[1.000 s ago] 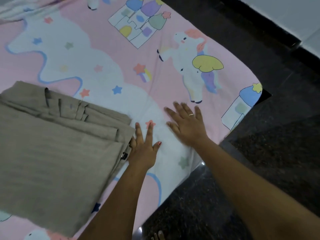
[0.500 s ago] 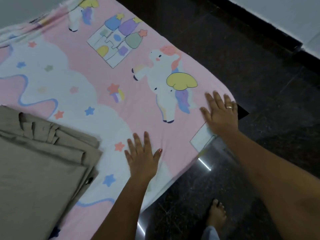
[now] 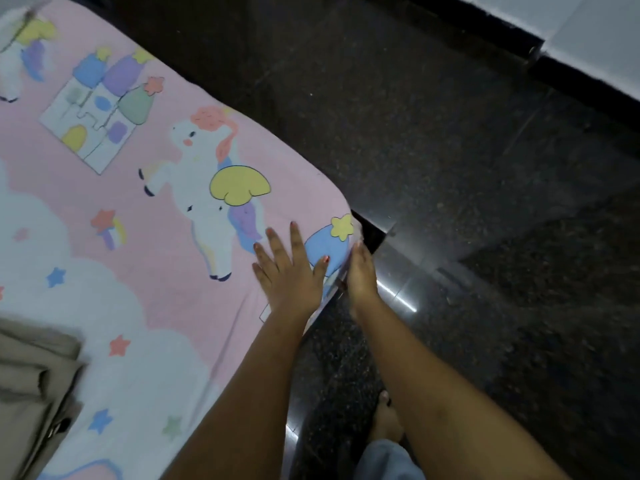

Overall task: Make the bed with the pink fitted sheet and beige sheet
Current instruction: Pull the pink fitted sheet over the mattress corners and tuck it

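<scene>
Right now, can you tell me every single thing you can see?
pink fitted sheet: one, pink with white clouds, unicorns and a castle, spread over the bed.
beige sheet: one, beige, folded, lying on the pink sheet at lower left.
bed frame corner: one, black, poking out past the sheet's corner.
floor: one, dark and speckled, right of the bed.
pale surface: one, whitish, top right; wall or door, cannot tell.
left hand: one, flat on the pink sheet near its corner.
right hand: one, fingers straight, against the sheet's side edge at that corner.
foot: one, bare, on the floor.
trouser leg: one, pale blue, bottom edge.
</scene>
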